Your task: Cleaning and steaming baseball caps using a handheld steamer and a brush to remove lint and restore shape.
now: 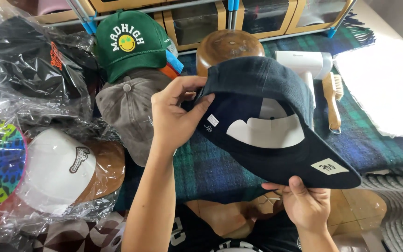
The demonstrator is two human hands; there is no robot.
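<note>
Nearest the lens, at six o'clock, your right hand (306, 205) pinches the edge of the brim of the dark navy cap (257, 88), thumb on top and fingers curled underneath. That cap is the largest thing before you: it fills the centre of the view, held up above the plaid blanket (211, 168), tipped so you look into its underside, where a pale paper insert (267, 130) sits inside the crown and a small paper tag (328, 166) is stuck to the brim at about four o'clock. Your left hand (176, 116), at about nine o'clock of the cap, grips the rim of the crown, thumb pressed inside and fingers closed over the outside. At nine to ten o'clock of the view lies a heap of caps in clear plastic bags (33, 79), with a white cap with a brown brim (68, 170) bagged at eight o'clock. At eleven o'clock a green cap (129, 44) rests on a grey washed cap (129, 109). At twelve o'clock a wooden head form (229, 44) stands just behind the navy cap. At one to two o'clock a white handheld steamer (304, 63) lies on the blanket, with a wooden brush (333, 100) just beside it, and a stack of white paper sheets (388, 86) at three o'clock.
</note>
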